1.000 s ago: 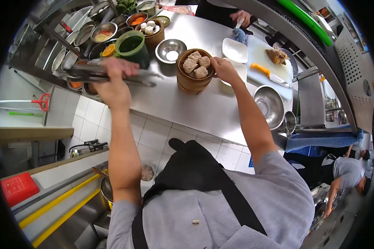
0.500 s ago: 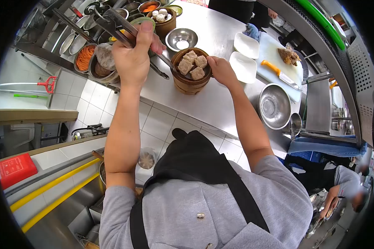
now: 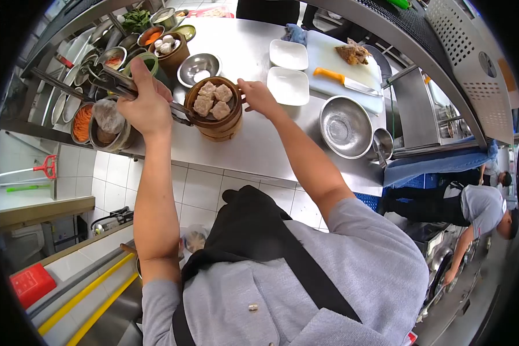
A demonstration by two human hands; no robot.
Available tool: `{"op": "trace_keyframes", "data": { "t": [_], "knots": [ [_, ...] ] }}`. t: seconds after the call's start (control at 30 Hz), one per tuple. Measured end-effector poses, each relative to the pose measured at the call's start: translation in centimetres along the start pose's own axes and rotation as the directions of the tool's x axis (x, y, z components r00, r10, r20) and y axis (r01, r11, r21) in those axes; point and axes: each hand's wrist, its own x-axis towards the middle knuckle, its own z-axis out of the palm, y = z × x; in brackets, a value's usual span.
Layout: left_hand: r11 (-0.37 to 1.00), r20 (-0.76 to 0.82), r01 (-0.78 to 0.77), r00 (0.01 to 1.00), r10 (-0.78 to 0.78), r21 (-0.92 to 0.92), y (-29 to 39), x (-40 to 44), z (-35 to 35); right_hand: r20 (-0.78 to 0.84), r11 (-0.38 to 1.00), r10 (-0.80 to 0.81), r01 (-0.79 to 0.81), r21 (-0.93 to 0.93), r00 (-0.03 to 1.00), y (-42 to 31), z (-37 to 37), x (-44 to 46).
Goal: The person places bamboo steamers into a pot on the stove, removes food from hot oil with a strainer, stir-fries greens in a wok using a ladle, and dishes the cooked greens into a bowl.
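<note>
My left hand is closed around metal tongs, whose tips meet the left rim of the top steamer basket. That round bamboo steamer basket holds several pale, lumpy dumplings. It sits slightly tilted on more bamboo tiers stacked on the steel counter. With its fingers bent at the rim, my right hand grips the basket's right side. A steel bowl stands just behind the stack.
White square dishes, a cutting board with a yellow-handled knife and a steel colander are to the right. Another steamer with white buns and a bowl of orange shreds stand left. A co-worker bends at far right.
The tongs have closed from spread arms, and their tips now lie at the basket's left rim. My view has shifted, so the counter and both hands appear farther left.
</note>
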Motion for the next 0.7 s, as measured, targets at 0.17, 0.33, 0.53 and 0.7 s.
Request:
{"op": "trace_keyframes", "data": {
  "t": [0.17,0.33,0.53,0.7],
  "knots": [
    [0.99,-0.009,-0.104,0.995,0.104,-0.094,4.6,-0.6,-1.9,0.166,0.987,0.096,-0.116,0.114,0.981,3.5,-0.7,2.4],
    [0.985,0.056,-0.17,0.983,0.172,-0.036,14.1,-0.5,-9.2,0.295,0.988,0.094,-0.054,-0.142,0.951,0.7,-1.2,2.2],
    [0.97,0.05,-0.204,0.979,0.199,0.135,23.0,-3.8,-21.0,0.385,0.916,0.064,0.099,-0.389,0.92,-1.1,-0.4,3.9],
    [0.911,-0.182,-0.246,0.931,0.318,0.331,29.4,-9.9,-27.2,0.487,0.749,-0.125,0.404,-0.526,0.865,-1.4,0.2,5.7]
  ]
}}
